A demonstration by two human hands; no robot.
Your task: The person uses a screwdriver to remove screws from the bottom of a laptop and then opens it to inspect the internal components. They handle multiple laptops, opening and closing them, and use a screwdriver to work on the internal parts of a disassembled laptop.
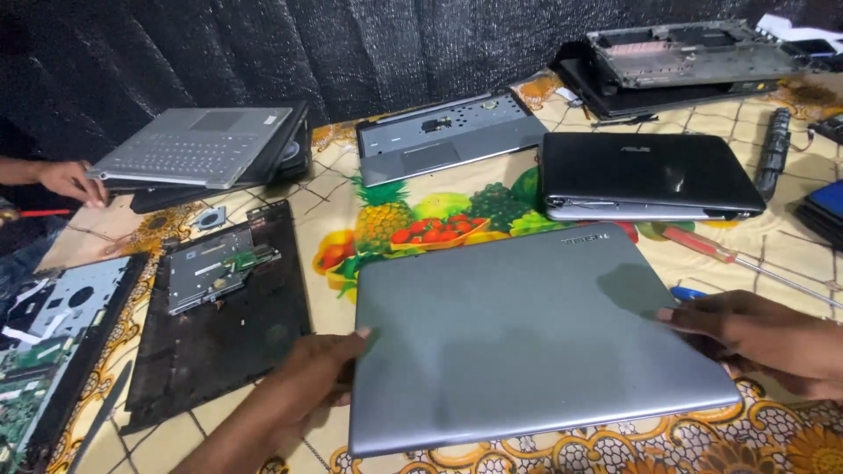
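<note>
Squarely between fingers (680,314) — grey laptop (527,333)

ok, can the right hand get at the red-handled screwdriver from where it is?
Probably yes: the right hand grips the grey laptop at its right edge, and the red-handled screwdriver lies just beyond it on open tablecloth, nothing between, though it must let go first.
</note>
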